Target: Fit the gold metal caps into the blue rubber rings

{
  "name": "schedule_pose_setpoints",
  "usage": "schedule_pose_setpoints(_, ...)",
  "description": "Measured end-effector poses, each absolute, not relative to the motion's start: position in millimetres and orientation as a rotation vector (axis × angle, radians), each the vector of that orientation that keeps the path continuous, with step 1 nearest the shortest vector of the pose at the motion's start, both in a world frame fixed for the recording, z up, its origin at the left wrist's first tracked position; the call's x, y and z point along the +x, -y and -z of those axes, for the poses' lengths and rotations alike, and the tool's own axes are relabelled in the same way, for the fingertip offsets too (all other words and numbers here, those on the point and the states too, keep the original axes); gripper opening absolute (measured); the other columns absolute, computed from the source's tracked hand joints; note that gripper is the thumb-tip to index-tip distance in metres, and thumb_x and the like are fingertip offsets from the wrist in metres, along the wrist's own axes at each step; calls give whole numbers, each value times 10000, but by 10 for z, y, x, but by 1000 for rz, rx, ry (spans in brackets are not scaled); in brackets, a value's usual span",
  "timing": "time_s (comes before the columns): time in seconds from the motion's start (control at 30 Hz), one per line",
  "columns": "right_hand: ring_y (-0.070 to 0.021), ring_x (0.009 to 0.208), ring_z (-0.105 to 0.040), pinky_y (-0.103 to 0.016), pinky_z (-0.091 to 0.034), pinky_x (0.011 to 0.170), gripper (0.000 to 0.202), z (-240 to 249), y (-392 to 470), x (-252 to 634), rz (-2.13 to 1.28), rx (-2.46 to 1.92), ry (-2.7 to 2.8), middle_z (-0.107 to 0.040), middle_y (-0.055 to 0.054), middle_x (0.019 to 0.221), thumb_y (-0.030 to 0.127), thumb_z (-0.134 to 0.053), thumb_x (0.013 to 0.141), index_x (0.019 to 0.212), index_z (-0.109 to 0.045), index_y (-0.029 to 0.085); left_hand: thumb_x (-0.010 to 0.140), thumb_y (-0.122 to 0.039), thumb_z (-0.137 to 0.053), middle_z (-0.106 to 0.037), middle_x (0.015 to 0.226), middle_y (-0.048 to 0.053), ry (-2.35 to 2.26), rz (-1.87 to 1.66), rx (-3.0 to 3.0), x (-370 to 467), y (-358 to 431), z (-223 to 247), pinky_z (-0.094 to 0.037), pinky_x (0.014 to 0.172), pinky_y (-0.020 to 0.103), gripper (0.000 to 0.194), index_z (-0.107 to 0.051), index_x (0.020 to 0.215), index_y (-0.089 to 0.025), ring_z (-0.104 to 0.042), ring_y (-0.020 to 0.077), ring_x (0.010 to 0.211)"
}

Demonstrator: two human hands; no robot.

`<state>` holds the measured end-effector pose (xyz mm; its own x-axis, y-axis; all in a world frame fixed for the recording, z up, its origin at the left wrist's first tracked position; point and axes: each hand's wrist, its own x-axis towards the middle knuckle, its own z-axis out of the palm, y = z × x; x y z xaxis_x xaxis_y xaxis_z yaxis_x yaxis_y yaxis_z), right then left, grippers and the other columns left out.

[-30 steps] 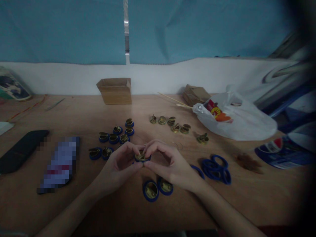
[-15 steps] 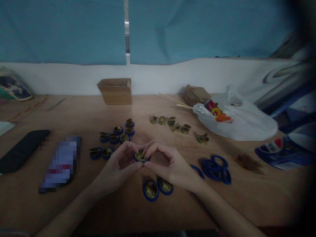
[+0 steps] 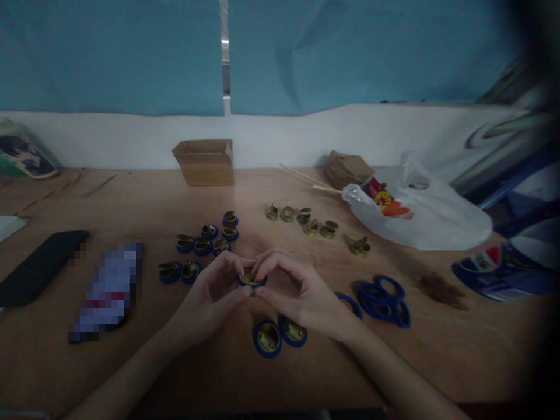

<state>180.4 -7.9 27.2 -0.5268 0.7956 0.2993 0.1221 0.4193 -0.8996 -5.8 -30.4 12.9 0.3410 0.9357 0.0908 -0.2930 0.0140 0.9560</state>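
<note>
Between my left hand (image 3: 213, 297) and my right hand (image 3: 295, 289) is a round brass piece with a blue ring (image 3: 252, 279) around it. The fingertips and thumbs of both hands pinch its rim from either side. Two more brass pieces in blue rings, a left one (image 3: 268, 338) and a right one (image 3: 294, 331), lie on the table just below my hands. Several ringed pieces (image 3: 202, 245) stand in a group beyond my left hand. Brass pieces without rings (image 3: 311, 227) sit farther back, right of centre. Loose blue rings (image 3: 381, 300) lie to the right of my right hand.
An open cardboard box (image 3: 207, 166) stands at the back by the wall. On the right are a white plastic bag (image 3: 431, 210), a crumpled brown packet (image 3: 347, 168) and a blue package (image 3: 503, 268). A black case (image 3: 39, 265) and a blurred-out object (image 3: 109, 291) lie left.
</note>
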Motion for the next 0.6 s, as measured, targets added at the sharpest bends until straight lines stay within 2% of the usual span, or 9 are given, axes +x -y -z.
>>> schedule_pose_setpoints(0.23,-180,941,-584,-380,-472,867,37,-296,83,1802,-1133,-750,1929,-597,-42,943,177,-589,873,854,-593,208,814,-187,-681,-615,1023,36,-737,-1118,1177,-44,309,-97,-413,909,337,176,-519,880,-203,-568,197,1046)
schedule_pose_setpoints(0.43,-205,1108,-540,-388,-458,918,96,-316,97,1790,-1060,-798,1914,-537,-68,1098,140,-607,837,885,-573,216,821,-167,-670,-635,1113,61,-732,-1130,1203,-51,313,-113,-420,918,329,159,-526,883,-198,-573,191,1059)
schedule_pose_setpoints(0.6,-179,1088,-548,-370,-483,910,120,-271,100,1791,-1175,-759,2000,-536,-72,1141,156,-536,906,1002,-560,224,825,-150,-664,-637,1189,71,-734,-1164,1209,-61,310,-126,-418,970,356,147,-533,865,-201,-575,209,1127)
